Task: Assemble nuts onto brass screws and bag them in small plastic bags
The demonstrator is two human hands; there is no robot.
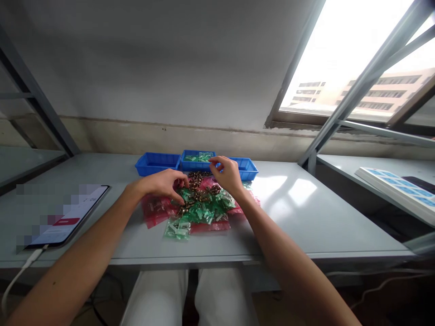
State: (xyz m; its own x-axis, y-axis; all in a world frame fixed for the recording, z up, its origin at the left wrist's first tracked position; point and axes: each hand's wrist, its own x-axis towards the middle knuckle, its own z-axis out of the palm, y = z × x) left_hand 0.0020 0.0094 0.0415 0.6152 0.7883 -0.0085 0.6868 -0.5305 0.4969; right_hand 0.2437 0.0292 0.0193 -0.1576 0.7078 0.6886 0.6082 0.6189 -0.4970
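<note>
My left hand [165,183] reaches over the left side of a pile of small packets, thumb and fingers apart and curved around the air just above it. Green clear plastic bags [207,212] holding small pale pieces lie heaped in the middle. Among them are small brass-coloured metal parts [197,181]. Red plastic bags [158,210] spread under and around the heap. My right hand [227,173] hovers near the front right of the middle blue bin [190,165], its fingers bent with a gap showing and nothing visible in them. Green packets [204,156] lie in that bin.
A blue bin [158,171] stands to the left of the middle one, another blue bin [248,168] to the right. On the grey table [306,222] at left lies a plugged-in tablet or phone [68,222]. Metal frame posts [326,131] rise at both sides.
</note>
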